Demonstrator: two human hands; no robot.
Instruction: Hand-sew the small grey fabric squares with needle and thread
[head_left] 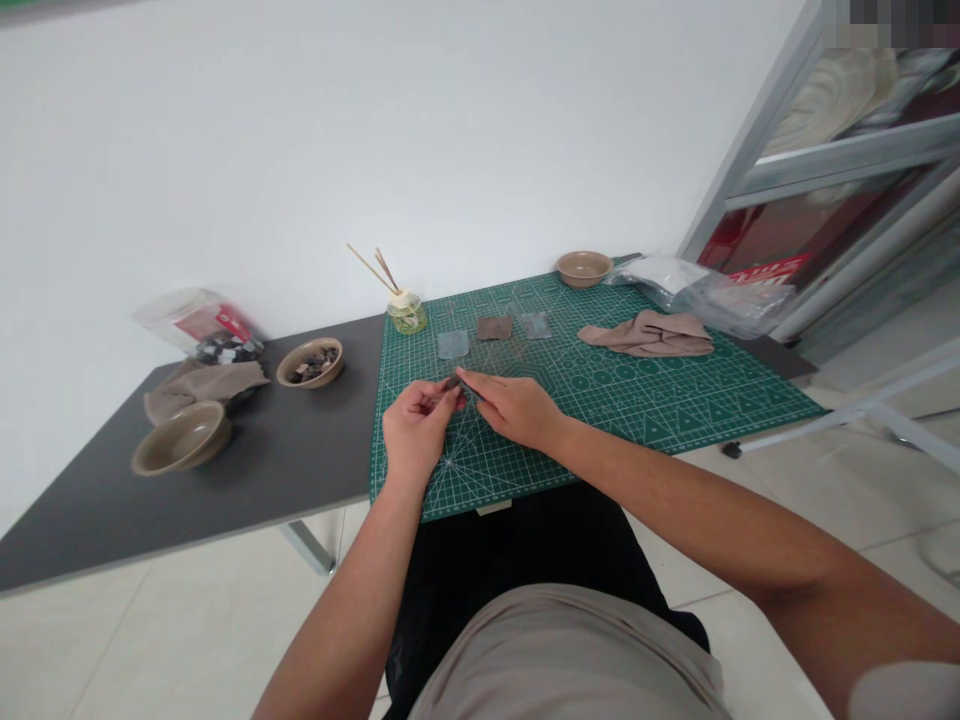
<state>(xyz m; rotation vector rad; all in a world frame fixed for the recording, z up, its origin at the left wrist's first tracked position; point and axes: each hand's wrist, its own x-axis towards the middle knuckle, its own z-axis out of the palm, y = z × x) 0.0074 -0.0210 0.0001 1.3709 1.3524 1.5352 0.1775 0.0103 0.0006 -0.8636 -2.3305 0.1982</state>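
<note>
My left hand point(420, 422) is closed in a pinch on a small dark piece point(453, 382), mostly hidden by the fingers. Against it, my right hand point(521, 408) grips a thin dark flat piece point(470, 389) between thumb and fingers. Both hands meet just above the green cutting mat point(517, 470). Beyond them on the mat lie a grey square sheet point(453, 345), a brown square sheet point(494, 328) and a second grey sheet point(536, 325). What exactly the held pieces are is too small to tell.
On the dark table point(300, 480) at left stand a bowl of small dark chunks point(311, 364), another bowl point(182, 440), a cloth point(202, 388) and a plastic bag point(202, 325). A reed diffuser point(407, 312), brown cloth point(652, 334), bowl point(584, 268) and clear bag point(697, 290) line the mat.
</note>
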